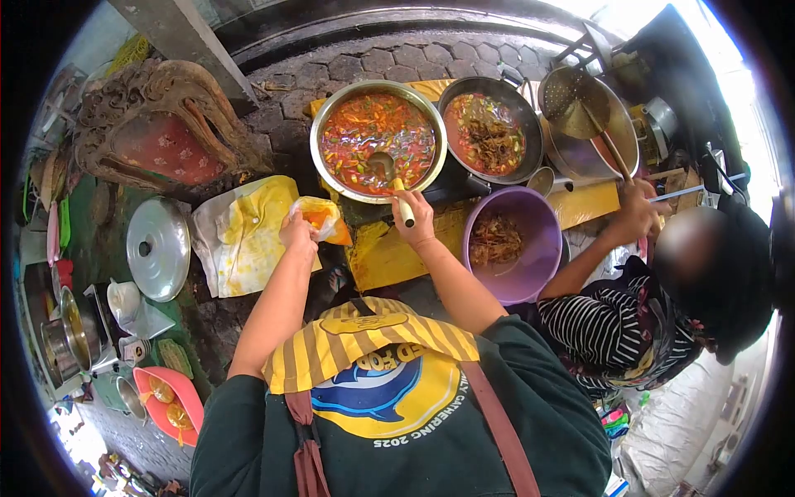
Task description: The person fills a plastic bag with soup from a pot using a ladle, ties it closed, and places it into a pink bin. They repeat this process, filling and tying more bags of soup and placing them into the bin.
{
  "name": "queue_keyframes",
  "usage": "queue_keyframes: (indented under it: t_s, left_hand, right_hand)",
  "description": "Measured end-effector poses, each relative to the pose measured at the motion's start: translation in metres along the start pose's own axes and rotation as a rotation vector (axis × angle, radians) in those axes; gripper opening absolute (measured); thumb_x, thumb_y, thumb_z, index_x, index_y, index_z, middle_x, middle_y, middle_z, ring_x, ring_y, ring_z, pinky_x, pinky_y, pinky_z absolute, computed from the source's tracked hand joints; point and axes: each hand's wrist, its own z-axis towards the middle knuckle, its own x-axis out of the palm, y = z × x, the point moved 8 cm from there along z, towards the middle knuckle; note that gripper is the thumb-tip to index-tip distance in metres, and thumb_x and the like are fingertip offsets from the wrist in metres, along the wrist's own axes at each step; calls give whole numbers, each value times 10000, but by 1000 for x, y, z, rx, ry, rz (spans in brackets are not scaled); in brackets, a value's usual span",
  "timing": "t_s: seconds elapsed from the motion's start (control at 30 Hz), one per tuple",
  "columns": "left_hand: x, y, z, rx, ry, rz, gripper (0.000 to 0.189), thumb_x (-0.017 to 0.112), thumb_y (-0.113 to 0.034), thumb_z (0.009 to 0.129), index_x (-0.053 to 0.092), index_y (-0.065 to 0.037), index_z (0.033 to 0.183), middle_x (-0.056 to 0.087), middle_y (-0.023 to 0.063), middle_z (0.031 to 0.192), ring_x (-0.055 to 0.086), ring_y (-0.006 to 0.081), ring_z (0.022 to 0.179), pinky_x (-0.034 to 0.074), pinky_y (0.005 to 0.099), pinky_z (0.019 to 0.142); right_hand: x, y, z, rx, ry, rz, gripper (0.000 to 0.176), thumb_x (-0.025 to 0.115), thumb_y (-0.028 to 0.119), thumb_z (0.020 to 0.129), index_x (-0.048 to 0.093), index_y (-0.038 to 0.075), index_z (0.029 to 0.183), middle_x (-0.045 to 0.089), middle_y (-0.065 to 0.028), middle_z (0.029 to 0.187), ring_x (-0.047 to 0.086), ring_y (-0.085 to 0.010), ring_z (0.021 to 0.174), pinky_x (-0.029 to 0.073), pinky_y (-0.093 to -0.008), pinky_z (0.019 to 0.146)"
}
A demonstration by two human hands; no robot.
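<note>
My left hand [299,230] is closed on the rim of a clear plastic bag [325,218] with orange-red soup inside. In my right hand [416,220] is the pale yellow handle of a ladle [383,165], gripped with the fingers wrapped round it. The ladle's metal bowl rests in the red soup with chopped vegetables that fills a large steel pot [318,141]. The bag is held just below and left of this pot, apart from it.
A co-worker's hand [639,207] at the right holds a long-handled skimmer [578,121] over a tall pot [633,157]. A black wok [536,124] and a purple basin [530,273] stand between us. At left are a lid [159,248], a stained cloth [228,240] and a pink basin [192,389] with filled bags.
</note>
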Motion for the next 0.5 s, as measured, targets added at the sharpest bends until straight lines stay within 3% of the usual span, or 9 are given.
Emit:
queue_keyframes:
  t_s: [0.07,0.17,0.2,0.27,0.5]
  left_hand:
    - [5,-1,-10,-19,4,-18,164,507,-169,908,558,-60,1020,502,18,550,373,89,334,303,221,293]
    - [2,5,-6,-22,26,5,174,515,-181,905,561,-71,1032,550,36,602,378,97,329,291,222,286]
    - [2,6,-5,-22,25,2,174,515,-181,905,561,-71,1032,550,36,602,378,97,329,291,222,286]
    - [2,8,-4,-36,29,76,173,523,-191,901,563,-80,1028,585,49,654,379,104,322,283,222,279]
    - [7,12,-5,-56,-4,49,161,576,-184,878,566,-65,986,591,59,684,374,110,319,248,241,281]
  right_hand:
    - [-1,-7,-3,-13,-58,20,137,622,56,784,613,45,920,604,-127,782,607,-254,628,475,-325,550]
    - [8,-70,-27,730,-152,385,143,588,137,850,612,27,938,614,-64,753,577,-111,513,462,-232,464]
    - [4,-66,-23,728,-151,384,143,588,137,850,612,27,938,614,-64,753,577,-111,513,462,-232,464]
    - [-12,-62,-20,915,-234,520,173,579,149,858,600,20,972,603,-77,744,586,-126,522,484,-243,458]
    - [-48,-35,1,807,-235,547,194,593,168,864,580,0,961,575,-84,708,578,-139,483,496,-243,428]
